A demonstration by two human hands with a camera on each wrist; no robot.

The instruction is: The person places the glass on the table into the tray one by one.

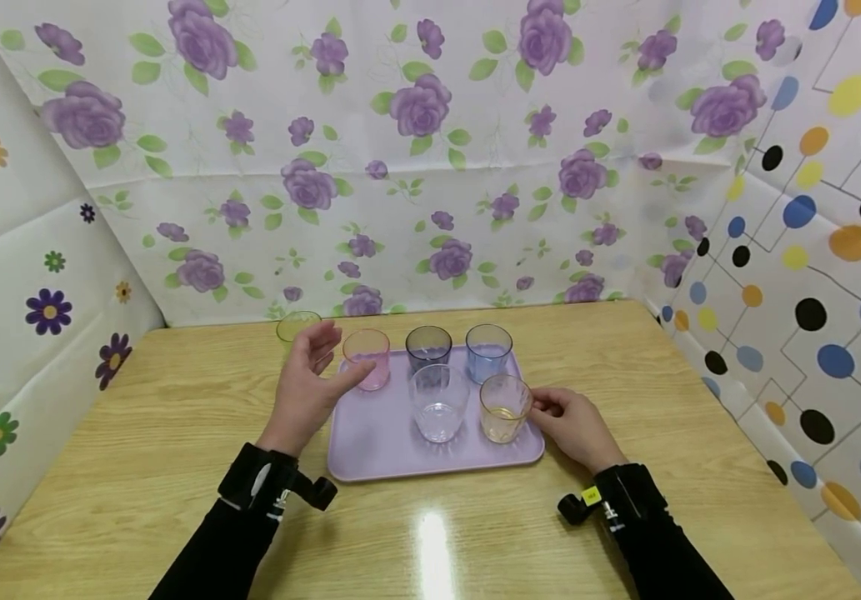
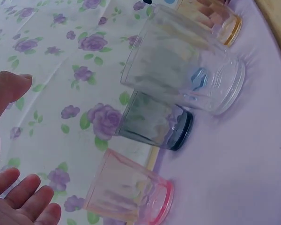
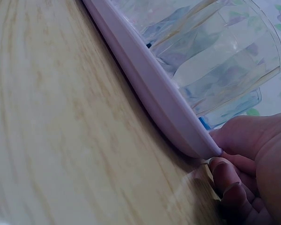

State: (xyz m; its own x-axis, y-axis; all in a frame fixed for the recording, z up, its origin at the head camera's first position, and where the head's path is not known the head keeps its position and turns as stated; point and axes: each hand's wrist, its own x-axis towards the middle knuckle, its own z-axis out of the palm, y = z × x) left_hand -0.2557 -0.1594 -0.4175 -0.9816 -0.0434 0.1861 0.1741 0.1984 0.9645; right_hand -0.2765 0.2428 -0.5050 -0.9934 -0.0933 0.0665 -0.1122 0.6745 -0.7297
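Note:
A lilac tray [image 1: 370,437] lies on the table, bearing several see-through cups. At its back stand a pink cup [image 1: 368,371], a dark grey cup [image 1: 427,350] and a blue cup [image 1: 488,362]. Closer to me are a taller clear cup [image 1: 439,408] and a pale amber cup [image 1: 503,417]. My left hand [image 1: 310,387] is held up beside the pink cup, its thumb and fingers spread apart with nothing between them. Behind that hand, off the tray, a green cup [image 1: 291,327] is partly hidden. My right hand [image 3: 253,164] pinches the tray's rim near the amber cup.
The wooden table [image 1: 175,433] runs back to a flower-printed sheet [image 1: 370,208]. Patterned sheets also close off the left side and the right side [image 1: 798,275]. A patch of glare lies on the wood in front of the tray.

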